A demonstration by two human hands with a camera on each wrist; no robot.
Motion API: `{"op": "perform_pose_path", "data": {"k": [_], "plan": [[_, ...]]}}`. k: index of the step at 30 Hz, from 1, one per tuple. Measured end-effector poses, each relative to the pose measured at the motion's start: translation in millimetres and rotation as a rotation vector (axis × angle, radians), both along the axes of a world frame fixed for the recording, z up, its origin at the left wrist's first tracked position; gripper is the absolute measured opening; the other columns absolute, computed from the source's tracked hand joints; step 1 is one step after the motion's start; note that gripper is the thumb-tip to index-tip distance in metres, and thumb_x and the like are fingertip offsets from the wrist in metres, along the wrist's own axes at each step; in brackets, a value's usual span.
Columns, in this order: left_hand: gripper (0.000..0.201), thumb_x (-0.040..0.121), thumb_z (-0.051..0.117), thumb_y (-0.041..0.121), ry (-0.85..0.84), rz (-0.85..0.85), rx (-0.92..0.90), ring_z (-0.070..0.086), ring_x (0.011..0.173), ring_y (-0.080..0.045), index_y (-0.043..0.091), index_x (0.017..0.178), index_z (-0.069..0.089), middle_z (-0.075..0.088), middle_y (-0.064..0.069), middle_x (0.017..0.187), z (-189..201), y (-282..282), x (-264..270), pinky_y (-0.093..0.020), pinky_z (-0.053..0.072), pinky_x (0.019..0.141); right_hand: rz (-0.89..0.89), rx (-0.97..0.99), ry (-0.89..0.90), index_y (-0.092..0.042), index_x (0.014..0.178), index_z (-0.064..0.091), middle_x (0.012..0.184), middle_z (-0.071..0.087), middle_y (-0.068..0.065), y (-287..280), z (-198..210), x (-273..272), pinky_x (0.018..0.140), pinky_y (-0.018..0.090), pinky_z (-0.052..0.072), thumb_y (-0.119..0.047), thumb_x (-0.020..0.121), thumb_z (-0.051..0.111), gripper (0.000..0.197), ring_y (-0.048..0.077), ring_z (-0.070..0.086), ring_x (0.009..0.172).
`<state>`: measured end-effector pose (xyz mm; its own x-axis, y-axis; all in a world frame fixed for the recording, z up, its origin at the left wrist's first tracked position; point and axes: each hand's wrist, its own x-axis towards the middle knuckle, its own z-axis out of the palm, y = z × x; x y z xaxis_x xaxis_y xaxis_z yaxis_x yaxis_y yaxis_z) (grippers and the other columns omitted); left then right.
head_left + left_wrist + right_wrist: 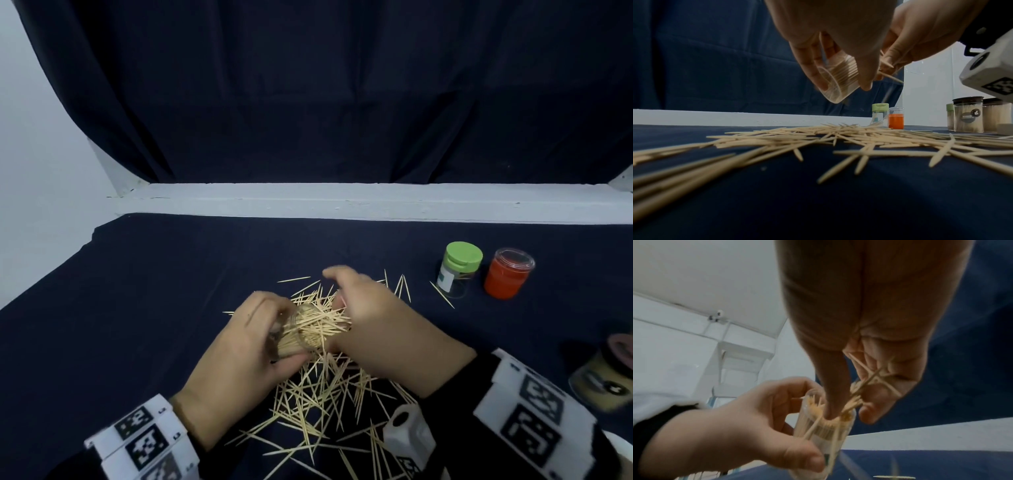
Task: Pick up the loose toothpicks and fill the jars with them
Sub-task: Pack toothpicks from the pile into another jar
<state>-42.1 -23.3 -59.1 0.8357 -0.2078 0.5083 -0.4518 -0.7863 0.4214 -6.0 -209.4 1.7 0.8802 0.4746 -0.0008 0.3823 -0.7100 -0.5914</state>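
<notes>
gripped in the left hand (239, 346): a clear jar (301, 330), tilted with its mouth to the right, likely so sticks slide in sideways. curled around a small bunch of toothpicks (869, 379): the right hand (373, 329), feeding them at the packed mouth. scattered loose below and near: the pile (322, 397) on the dark cloth (154, 291), kept close, probably for short reaches. far right: a green-lidded jar (459, 269) and an orange one (508, 274). shown only from the left wrist: the jar's clear base (831, 88) lifted off the cloth, filled jars (968, 113) at right. shown only from the right wrist: crossed sticks in the palm.
</notes>
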Motion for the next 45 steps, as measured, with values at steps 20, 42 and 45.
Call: {"op": "perform_pose_path", "data": {"k": [20, 42, 45], "plan": [[0.044, 0.071, 0.065, 0.055, 0.024, -0.033, -0.022, 0.053, 0.096, 0.004, 0.031, 0.105, 0.051, 0.049, 0.019, 0.103, -2, -4, -2, -0.010, 0.045, 0.075, 0.247, 0.262, -0.345, -0.010, 0.081, 0.076, 0.082, 0.062, 0.004, 8, -29, 4, 0.071, 0.028, 0.042, -0.012, 0.076, 0.065, 0.012, 0.015, 0.057, 0.075], [0.042, 0.072, 0.072, 0.041, -0.067, -0.028, -0.089, 0.050, 0.098, 0.002, 0.023, 0.104, 0.051, 0.046, 0.016, 0.103, 2, -3, -2, -0.007, 0.042, 0.077, 0.166, 0.431, -0.366, -0.018, 0.086, 0.076, 0.089, 0.063, -0.010, 9, -27, -9, 0.081, 0.005, 0.034, -0.032, 0.081, 0.058, 0.023, 0.002, 0.052, 0.088], [0.044, 0.071, 0.070, 0.045, -0.067, -0.004, -0.105, 0.049, 0.101, 0.003, 0.024, 0.104, 0.052, 0.045, 0.020, 0.105, 3, -2, -2, -0.010, 0.044, 0.078, 0.015, 0.591, -0.178, -0.026, 0.094, 0.073, 0.094, 0.060, -0.016, -4, -17, -9, 0.078, 0.014, 0.045, -0.030, 0.071, 0.078, 0.024, 0.002, 0.055, 0.088]]}}
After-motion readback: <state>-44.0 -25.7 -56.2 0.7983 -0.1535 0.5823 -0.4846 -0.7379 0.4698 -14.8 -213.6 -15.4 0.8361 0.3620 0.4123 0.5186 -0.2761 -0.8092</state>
